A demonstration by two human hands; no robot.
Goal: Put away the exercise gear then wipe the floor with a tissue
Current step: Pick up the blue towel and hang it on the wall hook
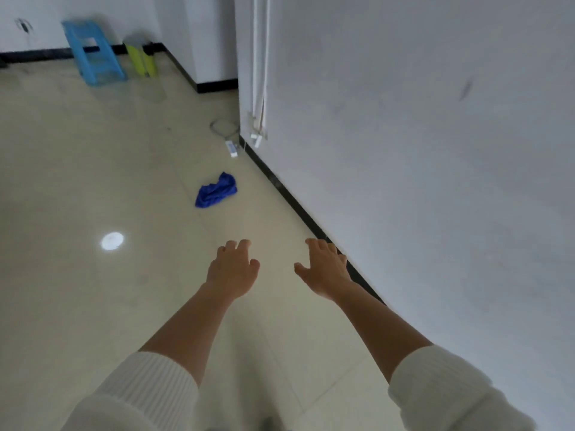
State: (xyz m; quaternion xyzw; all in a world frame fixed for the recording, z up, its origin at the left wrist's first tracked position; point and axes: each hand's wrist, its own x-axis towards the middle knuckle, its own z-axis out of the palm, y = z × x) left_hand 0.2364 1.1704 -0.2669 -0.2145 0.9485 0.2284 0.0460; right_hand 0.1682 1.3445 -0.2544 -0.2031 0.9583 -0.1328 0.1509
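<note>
Fingers of left hand (234,269) and right hand (325,269) loosely spread, empty.

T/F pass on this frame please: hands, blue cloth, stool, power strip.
1. The left hand and the right hand both hold nothing. True.
2. The blue cloth lies on the blue stool. False: it lies crumpled on the floor, well apart from the stool.
3. The stool sits by the far wall. True.
4. The left hand grips the cloth. False: the cloth lies ahead of both hands, untouched.
5. The white power strip lies on the floor close to the black baseboard. True.
</note>
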